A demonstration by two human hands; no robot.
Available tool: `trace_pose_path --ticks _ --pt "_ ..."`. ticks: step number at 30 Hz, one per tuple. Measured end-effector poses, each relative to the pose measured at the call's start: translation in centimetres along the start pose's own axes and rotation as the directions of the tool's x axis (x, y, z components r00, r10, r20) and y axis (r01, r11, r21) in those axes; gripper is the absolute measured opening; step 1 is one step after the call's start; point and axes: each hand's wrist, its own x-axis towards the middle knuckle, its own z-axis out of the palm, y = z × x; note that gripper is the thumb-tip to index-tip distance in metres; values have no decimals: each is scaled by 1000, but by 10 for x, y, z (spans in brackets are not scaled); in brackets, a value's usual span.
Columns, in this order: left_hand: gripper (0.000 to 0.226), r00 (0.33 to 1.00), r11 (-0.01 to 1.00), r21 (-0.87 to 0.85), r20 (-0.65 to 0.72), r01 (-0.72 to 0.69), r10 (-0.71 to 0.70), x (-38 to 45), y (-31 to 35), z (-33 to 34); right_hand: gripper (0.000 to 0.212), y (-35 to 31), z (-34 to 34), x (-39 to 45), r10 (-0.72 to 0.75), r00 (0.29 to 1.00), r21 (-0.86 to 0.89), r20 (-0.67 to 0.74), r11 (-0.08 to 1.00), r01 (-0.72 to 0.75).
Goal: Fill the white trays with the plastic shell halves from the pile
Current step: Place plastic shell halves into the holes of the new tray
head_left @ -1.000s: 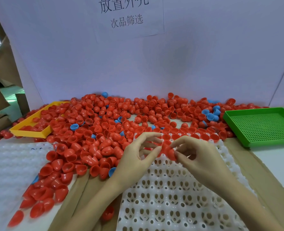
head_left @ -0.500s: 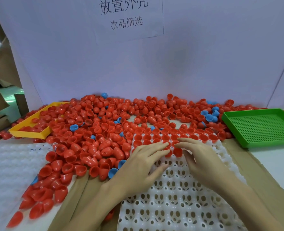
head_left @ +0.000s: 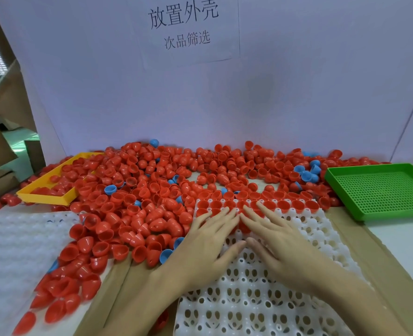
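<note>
A white tray (head_left: 254,301) with rows of round sockets lies in front of me on brown cardboard. Red shell halves (head_left: 283,204) sit in the sockets along its far edge. A big pile of red shell halves (head_left: 137,197), with a few blue ones, covers the table behind and left of the tray. My left hand (head_left: 208,241) and my right hand (head_left: 277,236) lie flat, side by side, on the far part of the tray. Their straight fingers press on the seated shells. Neither hand holds anything.
A green perforated tray (head_left: 382,190) stands at the right. At the back left a yellow tray (head_left: 45,191) holds red shells. More white trays (head_left: 9,246) lie at the left. A white board with a printed sign (head_left: 183,25) closes the back.
A second ago both hands pinched a red shell above the tray. Since then they have lowered, flattened out, and now press on the tray's far rows.
</note>
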Motion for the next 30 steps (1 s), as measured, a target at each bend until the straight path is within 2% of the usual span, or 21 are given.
trace_pose_path --ticks 4,6,10,13,15,17,21,23,28,30 --pt "66 999 1000 16 36 6 -7 1 -2 -1 59 -1 2 0 39 995 -39 92 999 -35" --pt "62 1000 999 -42 7 9 -8 1 -1 -5 59 -3 3 1 53 994 -34 96 998 -50" --pt "44 969 942 -323 -190 88 -156 17 -4 -26 60 -4 5 2 75 993 -5 91 997 -75" --pt "27 929 939 -335 -318 76 -188 48 -23 -44 60 -2 7 3 70 994 -3 86 998 -70" --pt "22 931 937 -317 -278 144 -236 76 -40 -49 61 -2 9 3 67 994 -21 83 998 -65" --pt "25 935 932 -274 -197 237 -296 106 -58 -48 61 -2 10 3 68 995 -24 80 998 -66" --pt "46 948 948 -25 -9 317 -318 160 -90 -38 60 -2 9 3 73 994 9 77 997 -74" --pt "56 945 947 28 67 319 -321 180 -100 -33 59 -2 7 2 75 994 33 75 996 -77" --pt "65 930 939 64 131 338 -344 207 -115 -18 62 -3 3 2 87 992 112 87 989 -96" --pt "63 921 926 109 109 362 -374 210 -118 -15 63 -3 2 2 87 992 130 90 987 -98"
